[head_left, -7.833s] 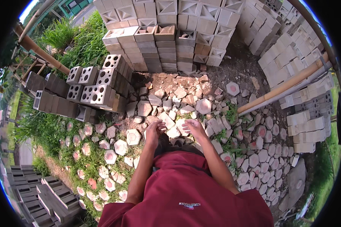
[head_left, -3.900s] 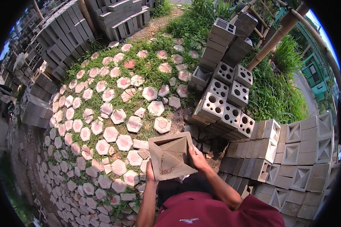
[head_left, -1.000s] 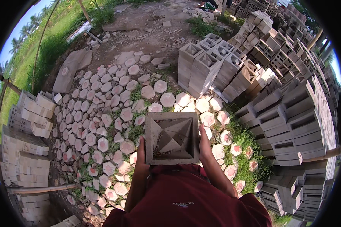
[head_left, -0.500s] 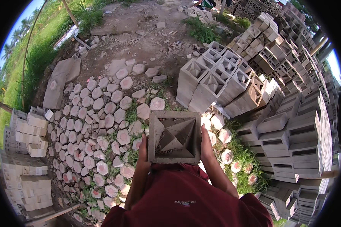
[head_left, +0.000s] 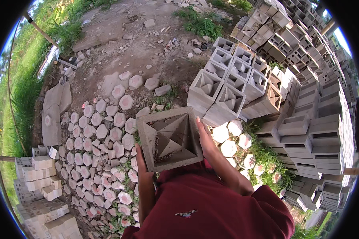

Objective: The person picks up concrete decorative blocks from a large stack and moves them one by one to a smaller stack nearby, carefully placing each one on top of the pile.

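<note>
Both hands, left hand (head_left: pixel 141 165) and right hand (head_left: pixel 206 137), clamped on a square concrete vent block (head_left: pixel 169 138) at frame centre, liable to slip onto hexagonal pavers (head_left: pixel 107 131) given edge-only grip.

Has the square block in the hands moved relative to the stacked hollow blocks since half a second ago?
Yes. The square concrete block, held by both hands, now sits closer to the row of hollow blocks on its right; the gap has narrowed.

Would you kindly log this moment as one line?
left hand: holds block | right hand: holds block | beside: block stack | ground: hex pavers
</note>
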The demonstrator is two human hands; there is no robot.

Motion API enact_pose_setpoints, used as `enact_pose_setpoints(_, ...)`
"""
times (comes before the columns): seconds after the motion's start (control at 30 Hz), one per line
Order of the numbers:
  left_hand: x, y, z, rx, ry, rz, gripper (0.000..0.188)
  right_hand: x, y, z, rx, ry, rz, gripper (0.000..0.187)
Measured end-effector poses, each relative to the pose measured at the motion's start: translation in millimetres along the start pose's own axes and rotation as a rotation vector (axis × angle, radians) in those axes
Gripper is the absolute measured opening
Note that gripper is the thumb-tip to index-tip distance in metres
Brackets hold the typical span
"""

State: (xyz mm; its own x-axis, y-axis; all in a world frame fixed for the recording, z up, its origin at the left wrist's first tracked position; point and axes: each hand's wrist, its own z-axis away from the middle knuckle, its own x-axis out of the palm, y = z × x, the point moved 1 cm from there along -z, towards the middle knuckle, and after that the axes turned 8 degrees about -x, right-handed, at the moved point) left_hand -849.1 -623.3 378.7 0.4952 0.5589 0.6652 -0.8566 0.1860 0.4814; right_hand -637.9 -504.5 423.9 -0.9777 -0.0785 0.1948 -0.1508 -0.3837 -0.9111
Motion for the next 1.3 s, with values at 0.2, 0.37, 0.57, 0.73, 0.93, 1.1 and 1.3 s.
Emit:
enact_pose_setpoints(0.2,12,89,-131,0.127,-0.071,-0.037,0.069,68,-19,-151,-0.160,-0.056,0.029,0.055)
enact_pose_setpoints(0.37,67,176,-219,0.082,-0.048,-0.055,0.070,123,-68,-255,-0.135,-0.076,-0.057,0.049)
enact_pose_setpoints(0.57,141,240,-314,0.018,-0.116,-0.146,0.072,137,-118,-348,-0.203,0.016,-0.051,0.052)
enact_pose_setpoints(0.73,212,269,-386,-0.137,-0.119,-0.279,0.073,130,-155,-396,-0.224,0.226,-0.060,0.052)
enact_pose_setpoints(0.93,300,280,-507,-0.370,-0.336,-0.518,0.074,104,-169,-455,-0.249,0.580,-0.088,0.058)
enact_pose_setpoints(1.1,375,286,-618,-0.458,-0.470,-0.774,0.079,98,-187,-514,-0.246,0.836,-0.184,0.066)
enact_pose_setpoints(1.3,467,275,-679,-0.692,-0.704,-1.005,0.079,106,-209,-546,-0.255,1.090,-0.384,0.069)
